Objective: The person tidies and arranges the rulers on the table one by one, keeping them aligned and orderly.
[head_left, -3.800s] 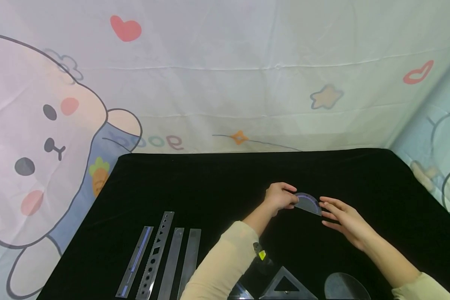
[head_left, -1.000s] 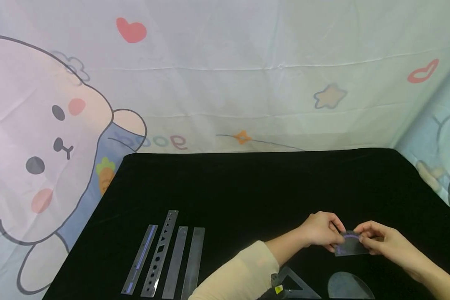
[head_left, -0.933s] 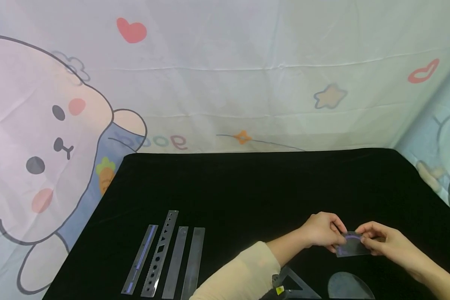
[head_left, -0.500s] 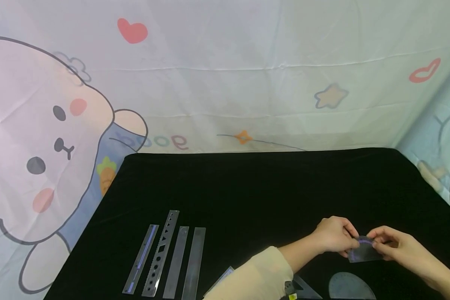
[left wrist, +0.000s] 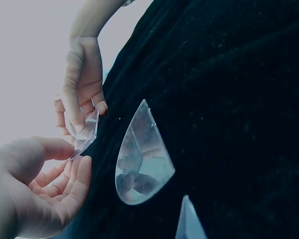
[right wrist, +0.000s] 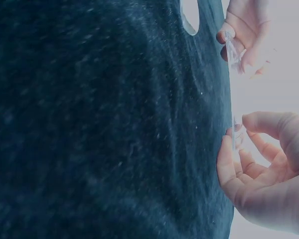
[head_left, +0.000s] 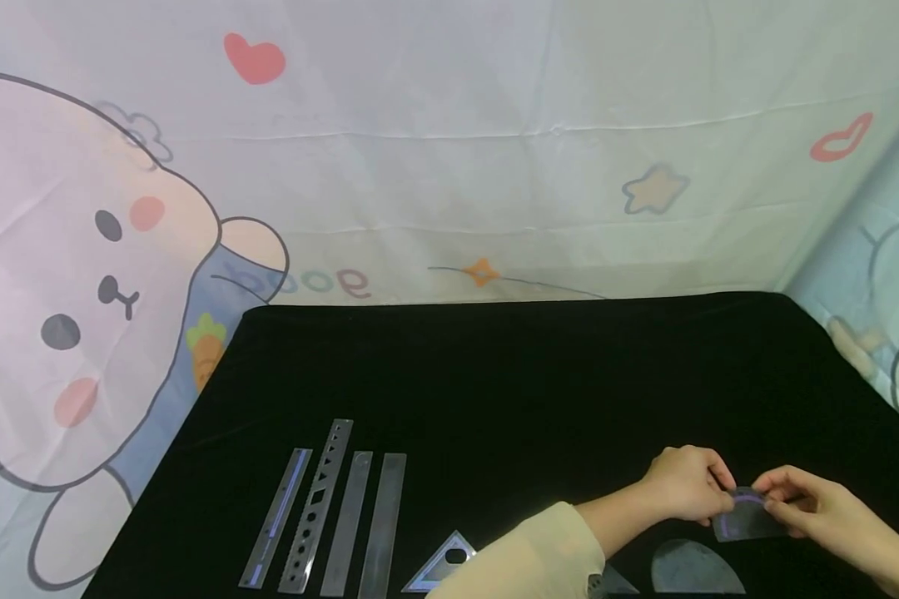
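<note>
A clear protractor (head_left: 749, 522) with a purple scale is held between both hands at the front right of the black-covered table. My left hand (head_left: 687, 487) pinches its left side between thumb and fingers. On its other side my right hand (head_left: 817, 501) pinches the edge, as the right wrist view also shows with that hand (right wrist: 261, 169) at the lower right. Just in front and to the left lies a second, plain clear protractor (head_left: 695, 567), its curved edge facing away. The left wrist view has this same protractor (left wrist: 144, 159) flat on the cloth.
Left of it a clear set square (head_left: 616, 582) is mostly covered by the left sleeve. Another set square (head_left: 442, 566) with blue markings lies further left. Several straight rulers line up side by side, including a blue-marked one (head_left: 275, 520) and a stencil ruler (head_left: 316, 507).
Both hands have carried the purple-scaled protractor from mid-table towards the front right. The right hand, earlier with fingers spread beside it, now pinches it too. The left sleeve uncovers the blue-marked set square.
</note>
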{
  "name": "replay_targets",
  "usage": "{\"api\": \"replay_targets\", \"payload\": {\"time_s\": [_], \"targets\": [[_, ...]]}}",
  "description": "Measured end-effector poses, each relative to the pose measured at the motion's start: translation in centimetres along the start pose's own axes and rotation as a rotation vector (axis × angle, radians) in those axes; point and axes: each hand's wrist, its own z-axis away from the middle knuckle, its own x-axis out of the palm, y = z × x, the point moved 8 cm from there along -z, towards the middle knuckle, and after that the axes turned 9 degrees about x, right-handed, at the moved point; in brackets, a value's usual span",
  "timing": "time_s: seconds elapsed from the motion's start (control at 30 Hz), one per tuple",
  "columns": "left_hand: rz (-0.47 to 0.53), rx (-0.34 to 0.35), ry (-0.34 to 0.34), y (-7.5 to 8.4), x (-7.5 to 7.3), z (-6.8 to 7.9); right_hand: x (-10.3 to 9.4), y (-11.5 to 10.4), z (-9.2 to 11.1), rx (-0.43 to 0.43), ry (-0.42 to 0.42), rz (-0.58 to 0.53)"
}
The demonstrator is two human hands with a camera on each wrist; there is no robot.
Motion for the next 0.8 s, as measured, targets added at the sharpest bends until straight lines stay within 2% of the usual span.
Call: {"api": "replay_targets", "payload": {"time_s": [0.23,0.47,0.8], "targets": [[-0.064,0.02,-0.038,0.7,1.2,-0.4,-0.4,1.2,0.6,-0.001,0.033,0.052],[-0.206,0.062,-0.078,1.3,2.7,-0.6,-0.4,2.3,1.2,-0.03,0.056,0.118],[-0.371,0.108,-0.173,1.6,4.2,-0.9,-0.2,3.5,1.6,-0.066,0.016,0.117]]}}
